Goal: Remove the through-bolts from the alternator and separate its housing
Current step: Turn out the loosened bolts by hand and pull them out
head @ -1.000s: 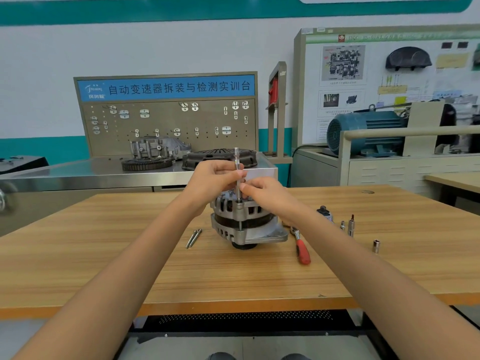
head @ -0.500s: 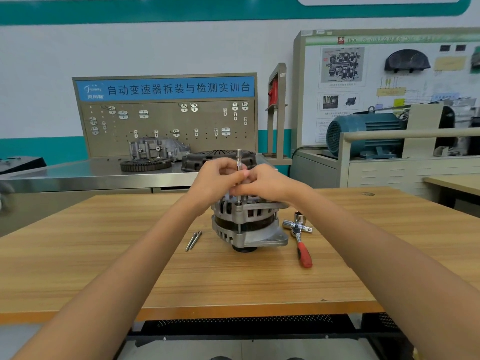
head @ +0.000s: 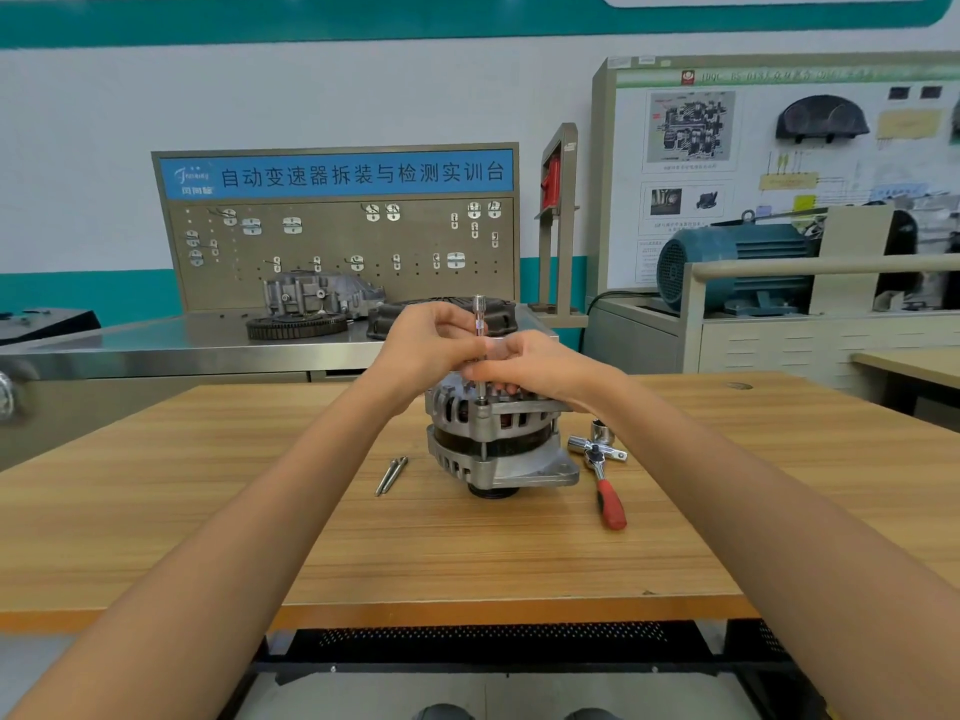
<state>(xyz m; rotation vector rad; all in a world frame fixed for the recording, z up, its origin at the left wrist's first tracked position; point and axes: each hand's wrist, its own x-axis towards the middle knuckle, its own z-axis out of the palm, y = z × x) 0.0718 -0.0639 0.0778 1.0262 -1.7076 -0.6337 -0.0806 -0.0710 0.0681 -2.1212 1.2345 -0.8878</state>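
A silver alternator [head: 493, 449] stands pulley-down in the middle of the wooden table [head: 260, 537]. A slim metal extension bar with a socket [head: 479, 324] stands upright over a through-bolt at the housing's top front edge. My left hand [head: 431, 350] pinches the bar from the left. My right hand [head: 530, 366] holds it from the right and rests on top of the alternator. Two removed through-bolts [head: 390, 475] lie on the table just left of the alternator.
A red-handled ratchet [head: 605, 485] and a loose socket [head: 602, 433] lie right of the alternator. Behind the table stand a steel bench with gearbox parts [head: 317, 298], a tool pegboard [head: 337, 236] and a blue electric motor [head: 732, 267].
My right hand has moved up from the bolt's lower part to join the left hand on the bar. The view has shifted, so small sockets at the right have left the frame.
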